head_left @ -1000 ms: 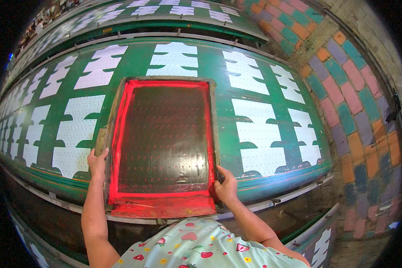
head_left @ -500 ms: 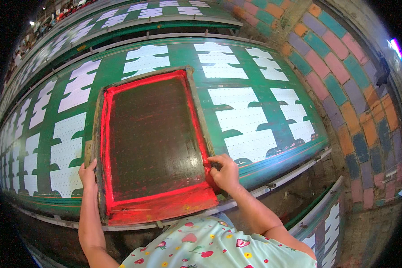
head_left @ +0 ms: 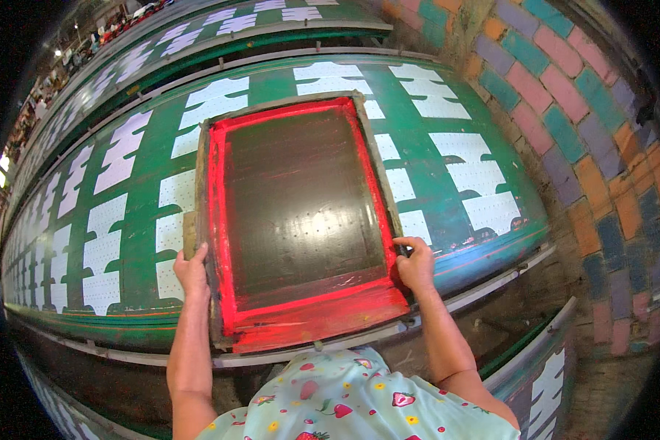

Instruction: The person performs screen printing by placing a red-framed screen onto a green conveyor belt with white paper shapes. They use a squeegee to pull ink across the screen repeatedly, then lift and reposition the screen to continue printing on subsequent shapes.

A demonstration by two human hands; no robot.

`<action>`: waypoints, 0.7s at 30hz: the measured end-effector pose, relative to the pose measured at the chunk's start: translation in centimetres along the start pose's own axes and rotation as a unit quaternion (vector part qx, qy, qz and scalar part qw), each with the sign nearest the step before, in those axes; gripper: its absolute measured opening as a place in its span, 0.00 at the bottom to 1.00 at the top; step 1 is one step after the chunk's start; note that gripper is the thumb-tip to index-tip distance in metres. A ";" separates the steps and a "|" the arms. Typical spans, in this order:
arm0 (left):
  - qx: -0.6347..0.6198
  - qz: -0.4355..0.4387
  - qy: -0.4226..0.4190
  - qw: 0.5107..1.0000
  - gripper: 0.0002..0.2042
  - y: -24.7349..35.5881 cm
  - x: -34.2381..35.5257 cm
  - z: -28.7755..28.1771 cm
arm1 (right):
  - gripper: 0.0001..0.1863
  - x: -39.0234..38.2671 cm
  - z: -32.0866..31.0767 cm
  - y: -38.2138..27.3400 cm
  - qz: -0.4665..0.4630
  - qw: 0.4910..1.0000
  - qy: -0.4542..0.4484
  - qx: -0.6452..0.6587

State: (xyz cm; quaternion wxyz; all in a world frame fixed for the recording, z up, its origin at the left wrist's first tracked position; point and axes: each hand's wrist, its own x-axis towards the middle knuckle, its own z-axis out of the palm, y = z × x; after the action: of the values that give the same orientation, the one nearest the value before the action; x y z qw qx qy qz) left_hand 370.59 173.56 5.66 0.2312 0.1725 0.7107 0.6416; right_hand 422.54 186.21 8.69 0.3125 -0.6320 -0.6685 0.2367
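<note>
Screen [head_left: 301,205] with a red border [head_left: 218,191] covered the near middle of a green surface [head_left: 145,213], reaching over its near edge, while white pieces [head_left: 484,209] showed to the left, right and far side. Whether it rested flat or was lifted slightly could not be told. The left hand [head_left: 192,273] gripped the left rim [head_left: 202,176] at a block [head_left: 191,231]; the right hand [head_left: 418,265] had thumb and forefinger closed at the right rim [head_left: 372,147]. The rims looked stiff and the whole fairly light for its breadth, though wide enough to call for a hold on both sides. The dark mesh [head_left: 293,183], smooth and glossy, was probably thin, taut and easily dented, a poor place to press. Red colour near the border might have been wet and slippery, making the outer rims, held level, the safest grip.
</note>
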 end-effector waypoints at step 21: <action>-0.019 -0.009 -0.026 0.999 0.18 0.1 -12.8 16.7 | 0.24 5.7 -12.1 14.6 -0.056 0.998 0.006 -0.006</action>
State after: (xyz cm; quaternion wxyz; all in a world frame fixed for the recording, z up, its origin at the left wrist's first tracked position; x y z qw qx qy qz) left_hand 390.50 180.55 5.97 0.2590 0.1782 0.6939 0.6478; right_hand 441.33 192.17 7.36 0.3257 -0.5968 -0.7025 0.2105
